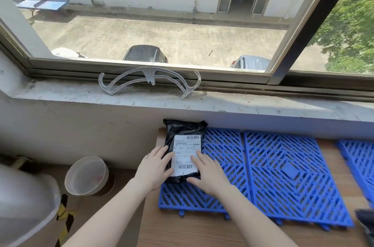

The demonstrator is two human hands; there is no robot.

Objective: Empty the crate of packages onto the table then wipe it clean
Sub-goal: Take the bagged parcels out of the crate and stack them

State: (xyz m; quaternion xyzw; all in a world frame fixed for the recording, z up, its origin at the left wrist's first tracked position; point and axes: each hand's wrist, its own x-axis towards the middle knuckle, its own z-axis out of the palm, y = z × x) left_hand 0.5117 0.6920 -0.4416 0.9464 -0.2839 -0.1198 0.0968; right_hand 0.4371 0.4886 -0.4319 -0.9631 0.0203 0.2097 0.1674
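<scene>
My left hand (154, 168) lay flat, fingers spread, on the left edge of the black package (183, 145). The package rested at the far left end of the blue grid panel (222, 165) on the table (202, 230). My right hand (208, 174), fingers spread, pressed its white label (187, 152).

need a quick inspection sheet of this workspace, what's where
surface: wooden table under the window, partly covered by blue slatted panels
job's things: one black package with a white label lies on the leftmost panel; no assembled crate seen
clutter: clear plastic hanger on the sill; round tub on the floor to the left
hands: left hand and right hand lie flat on the package, fingers spread, not gripping
cables: nothing seen
surroundings: open window over a courtyard with parked cars; yellow-black tape on the floor
</scene>
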